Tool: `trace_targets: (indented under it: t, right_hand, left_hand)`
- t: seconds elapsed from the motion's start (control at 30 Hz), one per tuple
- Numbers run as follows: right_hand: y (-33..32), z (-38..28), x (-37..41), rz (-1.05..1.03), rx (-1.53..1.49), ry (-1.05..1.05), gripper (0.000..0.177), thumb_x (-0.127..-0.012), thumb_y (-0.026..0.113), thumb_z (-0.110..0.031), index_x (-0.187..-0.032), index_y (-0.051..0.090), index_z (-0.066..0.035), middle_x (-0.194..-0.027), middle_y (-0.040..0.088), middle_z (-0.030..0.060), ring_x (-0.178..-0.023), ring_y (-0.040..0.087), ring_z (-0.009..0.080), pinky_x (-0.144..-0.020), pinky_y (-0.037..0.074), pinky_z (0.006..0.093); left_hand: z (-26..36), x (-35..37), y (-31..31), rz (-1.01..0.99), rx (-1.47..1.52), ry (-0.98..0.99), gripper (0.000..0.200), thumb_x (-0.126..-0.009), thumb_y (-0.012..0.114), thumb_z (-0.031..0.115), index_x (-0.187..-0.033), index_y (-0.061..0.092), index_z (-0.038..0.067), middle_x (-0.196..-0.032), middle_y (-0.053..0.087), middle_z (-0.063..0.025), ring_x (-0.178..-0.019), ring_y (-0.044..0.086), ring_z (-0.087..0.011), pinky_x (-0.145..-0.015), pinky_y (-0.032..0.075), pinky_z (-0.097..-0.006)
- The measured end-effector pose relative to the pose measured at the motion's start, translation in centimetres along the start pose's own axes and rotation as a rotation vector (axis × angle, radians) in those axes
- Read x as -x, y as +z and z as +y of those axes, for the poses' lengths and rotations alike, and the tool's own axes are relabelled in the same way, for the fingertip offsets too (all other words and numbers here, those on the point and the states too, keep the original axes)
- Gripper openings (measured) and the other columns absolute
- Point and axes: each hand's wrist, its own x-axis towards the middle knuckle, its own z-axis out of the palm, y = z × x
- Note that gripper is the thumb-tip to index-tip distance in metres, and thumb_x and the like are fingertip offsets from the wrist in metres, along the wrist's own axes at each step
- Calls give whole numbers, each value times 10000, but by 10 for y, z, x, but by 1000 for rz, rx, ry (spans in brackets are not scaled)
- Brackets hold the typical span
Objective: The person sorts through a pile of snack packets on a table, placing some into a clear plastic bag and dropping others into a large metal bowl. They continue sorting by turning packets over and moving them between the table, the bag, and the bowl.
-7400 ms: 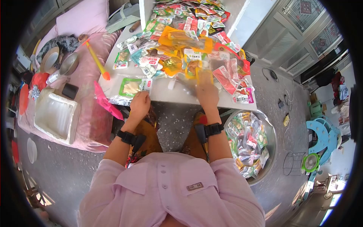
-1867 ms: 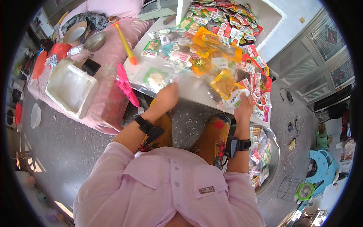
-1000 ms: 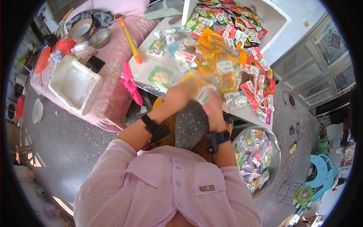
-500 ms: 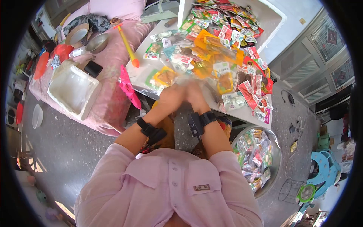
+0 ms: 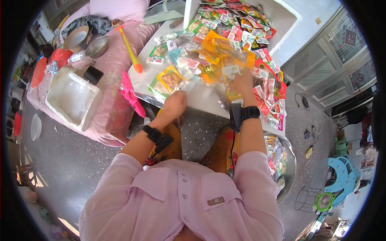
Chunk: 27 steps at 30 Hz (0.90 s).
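Observation:
My left hand (image 5: 175, 104) is closed at the near edge of the white table (image 5: 201, 94). It is just below a yellow-edged snack packet (image 5: 170, 78) with tan contents. Clear plastic shows by its fingers, but what they hold I cannot make out. My right hand (image 5: 242, 83) reaches over the right part of the pile, among orange-yellow packets (image 5: 237, 60) and a clear pack with a white label (image 5: 231, 72). Its fingertips are blurred and partly hidden among the packs. Red-and-white packets (image 5: 261, 98) lie just right of that hand.
A white foam box (image 5: 295, 18) tipped at the back spills many packets. A metal basin (image 5: 290, 164) of packets stands on the floor at right. Left is a pink-covered bed (image 5: 114, 108) with an open foam box (image 5: 70, 98), a yellow pump (image 5: 129, 50) and a folded pink umbrella (image 5: 132, 94).
My hands were together at the table's near edge and have parted. The right one moved forward and right onto the packets. The left shifted slightly left and stays closed.

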Motion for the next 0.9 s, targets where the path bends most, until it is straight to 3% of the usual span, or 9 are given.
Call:
trace_targets:
  t: [0.07,0.2,0.3,0.33,0.43,0.53,0.63,0.73,0.9]
  right_hand:
    - [-2,14,-16,-147,146,100,363,-652,547,-110,-980,446,7,-937,547,207,-904,531,321,-724,429,374]
    - [4,16,-16,-285,134,184,452,-642,555,-120,-1056,434,15,-996,535,201,-945,515,310,-779,414,351]
    - [11,30,-20,-268,94,88,444,-646,564,-146,-1050,464,9,-1000,538,193,-963,510,299,-793,406,344]
    - [13,33,-19,-131,144,-83,375,-649,557,-103,-1011,508,-20,-893,575,146,-846,554,281,-726,432,313]
    - [-17,6,-14,-268,132,-64,306,-686,536,-100,-981,525,-17,-797,588,120,-773,576,239,-645,451,286]
    - [-43,-8,-11,-392,-205,179,356,-703,541,-130,-1041,492,-30,-924,570,119,-711,585,188,-599,468,302]
    - [-56,-24,21,-269,-825,366,317,-753,510,-116,-1063,469,-65,-883,566,60,-620,569,133,-498,460,257]
    - [-45,-41,68,-243,-1209,387,285,-792,466,-88,-1076,443,-94,-879,562,38,-617,569,138,-485,464,239]
    - [-3,-55,127,-142,-1352,511,235,-803,444,-61,-1037,450,-88,-872,554,47,-681,568,145,-492,482,258]
  left_hand:
    - [-1,-1,1,-33,-2,-35,103,-746,462,148,-759,480,47,-748,524,-150,-702,521,-336,-606,416,-407]
    - [-10,0,8,-62,-37,-66,109,-748,467,149,-760,490,43,-747,529,-144,-719,521,-325,-619,416,-391]
    - [-12,2,10,-29,-39,-9,81,-733,433,122,-746,470,51,-762,530,-147,-673,530,-352,-598,422,-431]
    - [-11,1,10,-31,-45,-15,84,-734,433,125,-747,471,51,-762,529,-149,-679,530,-348,-597,422,-429]
    - [-9,1,8,-41,-38,-33,94,-736,430,131,-753,473,49,-764,526,-155,-703,527,-339,-603,421,-424]
    - [-5,-1,3,-65,8,-66,105,-743,422,135,-759,472,44,-771,520,-166,-742,516,-340,-626,411,-424]
    - [-3,-6,-1,-73,59,-78,115,-747,428,138,-761,476,34,-768,518,-173,-758,505,-343,-642,401,-412]
    - [5,-10,-7,-27,116,-63,122,-746,453,139,-757,487,22,-747,522,-172,-745,504,-338,-640,400,-389]
    - [17,-14,-13,-36,106,-73,131,-753,441,146,-763,483,22,-751,523,-173,-753,504,-340,-644,397,-396]
